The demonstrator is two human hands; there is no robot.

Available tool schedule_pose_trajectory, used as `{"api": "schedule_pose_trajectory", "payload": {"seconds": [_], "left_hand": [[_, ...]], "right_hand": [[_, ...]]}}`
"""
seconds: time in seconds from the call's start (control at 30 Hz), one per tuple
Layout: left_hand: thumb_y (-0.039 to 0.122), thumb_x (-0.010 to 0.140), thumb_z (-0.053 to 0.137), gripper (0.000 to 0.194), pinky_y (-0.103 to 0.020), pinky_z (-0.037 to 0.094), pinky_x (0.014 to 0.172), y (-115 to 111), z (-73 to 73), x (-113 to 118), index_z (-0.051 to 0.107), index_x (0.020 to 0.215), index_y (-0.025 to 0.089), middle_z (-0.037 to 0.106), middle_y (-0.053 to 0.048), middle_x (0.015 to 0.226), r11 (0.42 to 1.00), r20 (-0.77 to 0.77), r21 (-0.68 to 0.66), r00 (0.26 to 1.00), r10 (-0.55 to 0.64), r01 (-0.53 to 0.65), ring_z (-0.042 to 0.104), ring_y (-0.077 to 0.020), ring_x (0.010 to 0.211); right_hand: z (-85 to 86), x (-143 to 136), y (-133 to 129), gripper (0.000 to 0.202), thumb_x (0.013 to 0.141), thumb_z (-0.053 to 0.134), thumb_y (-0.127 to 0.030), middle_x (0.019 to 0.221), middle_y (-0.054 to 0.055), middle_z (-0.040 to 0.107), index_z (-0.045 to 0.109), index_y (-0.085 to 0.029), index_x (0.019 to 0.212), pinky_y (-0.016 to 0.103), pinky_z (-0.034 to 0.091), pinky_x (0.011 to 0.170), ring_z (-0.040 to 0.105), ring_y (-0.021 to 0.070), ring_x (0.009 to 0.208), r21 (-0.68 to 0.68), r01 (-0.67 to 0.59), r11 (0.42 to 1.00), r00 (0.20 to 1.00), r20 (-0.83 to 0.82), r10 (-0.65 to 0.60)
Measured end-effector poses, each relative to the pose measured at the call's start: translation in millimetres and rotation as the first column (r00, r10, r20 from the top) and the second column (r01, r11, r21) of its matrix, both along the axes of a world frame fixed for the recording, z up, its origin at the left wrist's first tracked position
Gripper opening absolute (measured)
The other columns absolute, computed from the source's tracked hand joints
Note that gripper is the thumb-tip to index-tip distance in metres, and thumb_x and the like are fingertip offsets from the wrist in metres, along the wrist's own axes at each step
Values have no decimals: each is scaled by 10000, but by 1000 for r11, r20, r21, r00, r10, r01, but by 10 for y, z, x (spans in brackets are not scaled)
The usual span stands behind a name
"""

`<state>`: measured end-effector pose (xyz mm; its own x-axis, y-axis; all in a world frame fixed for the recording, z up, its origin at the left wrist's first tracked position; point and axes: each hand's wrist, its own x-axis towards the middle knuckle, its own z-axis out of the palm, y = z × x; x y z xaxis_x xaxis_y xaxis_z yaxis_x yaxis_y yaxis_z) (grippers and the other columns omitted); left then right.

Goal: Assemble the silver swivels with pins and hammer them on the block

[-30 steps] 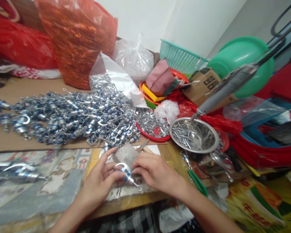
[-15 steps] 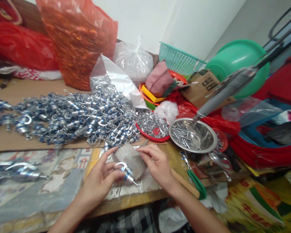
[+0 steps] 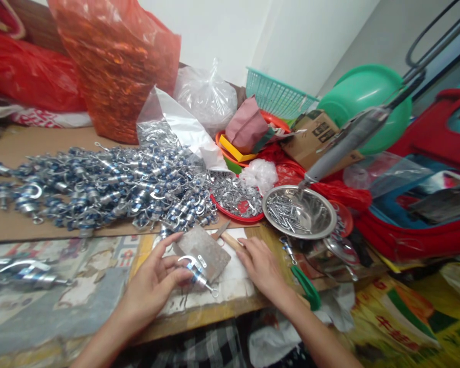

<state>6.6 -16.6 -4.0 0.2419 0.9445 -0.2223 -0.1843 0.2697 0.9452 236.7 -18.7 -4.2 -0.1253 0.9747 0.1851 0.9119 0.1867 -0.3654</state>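
My left hand pinches a silver-and-blue metal hook fitting by its curved hook, its ringed end pointing right and toward me. The fitting rests over the near side of a grey metal block. On the block, right beside the fitting, lies a small oval metal plate with holes. To the right, my right hand has its fingers closed around the wooden handle of a hammer. Its metal head lies just behind the block, and my palm hides part of the handle.
Many similar fittings are heaped on cardboard behind my hands. A red tray holds small metal plates, and a steel bowl holds metal pins. A grey tool hangs above the bowl. Green-handled scissors lie at the table's right edge.
My right hand has left the block and moved right onto the hammer handle. The small plate now shows on the block. My left hand stays on the fitting; the view has shifted slightly.
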Motion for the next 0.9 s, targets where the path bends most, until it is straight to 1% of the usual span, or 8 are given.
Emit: {"api": "schedule_pose_trajectory", "payload": {"seconds": [0.1, 0.27, 0.33, 0.47, 0.57, 0.67, 0.77, 0.9], "left_hand": [[231, 704, 624, 631, -261, 501, 638, 3, -4, -1, 307, 1248, 205, 653, 18, 719, 1000, 3, 14, 1000, -10, 10, 624, -148, 662], [219, 697, 627, 625, -261, 503, 637, 5, 14, -4, 313, 1237, 197, 652, 22, 708, 1000, 18, 8, 1000, -17, 17, 619, -144, 650], [213, 695, 627, 622, -263, 503, 639, 4, 21, -5, 315, 1234, 192, 649, 19, 717, 1000, 22, -5, 999, -28, 28, 622, -146, 659], [220, 694, 626, 618, -258, 501, 625, 1, 29, -2, 320, 1230, 185, 648, 13, 727, 1000, 24, -21, 999, -23, 24, 624, -149, 656], [227, 685, 633, 624, -249, 498, 606, -1, 33, 2, 326, 1226, 178, 648, 12, 716, 1000, 31, -25, 999, -14, 15, 617, -144, 640], [225, 673, 641, 631, -258, 502, 609, -1, 37, 8, 332, 1222, 175, 646, 18, 688, 1000, 55, -27, 998, -15, 17, 610, -144, 628], [215, 666, 638, 636, -265, 501, 607, 0, 42, 14, 330, 1220, 173, 644, 25, 665, 1000, 81, -22, 997, -15, 16, 604, -143, 613], [191, 661, 631, 631, -250, 494, 591, 0, 52, 21, 330, 1215, 158, 649, 27, 646, 1000, 96, -17, 995, -15, 16, 593, -129, 584]], "right_hand": [[115, -304, -44, 268, 843, 479, -257, 983, 73, 557, 526, -180, 1095, 340, 408, 837, 505, 204, 948, 101, -10, 995, 978, -209, 31], [174, -695, -10, 517, 736, 595, -258, 1132, 106, 482, 424, -161, 1214, 378, 383, 914, 460, 226, 1057, 81, -48, 996, 932, -356, 74], [130, -653, 54, 449, 733, 590, -241, 1068, 97, 538, 483, -153, 1160, 351, 430, 848, 516, 210, 978, 46, -27, 999, 909, -414, 44], [116, -426, 134, 132, 760, 581, -237, 789, 44, 663, 661, -158, 829, 261, 468, 629, 605, 164, 699, -87, 12, 996, 871, -488, -53], [229, -413, 72, 106, 771, 582, -199, 708, 32, 661, 680, -166, 748, 248, 445, 617, 597, 153, 656, 71, 13, 997, 921, -389, 16], [341, -576, -39, 209, 824, 467, -110, 775, 53, 639, 668, -159, 852, 253, 432, 651, 573, 160, 722, 209, -183, 961, 957, -186, 222], [369, -756, -115, 268, 826, 401, -66, 797, 64, 607, 639, -158, 907, 275, 415, 630, 539, 180, 726, 172, -311, 935, 950, 31, 310], [350, -850, -162, 203, 821, 428, -91, 767, 55, 576, 613, -166, 858, 297, 389, 603, 508, 195, 706, 112, -324, 939, 935, 188, 300]]}}
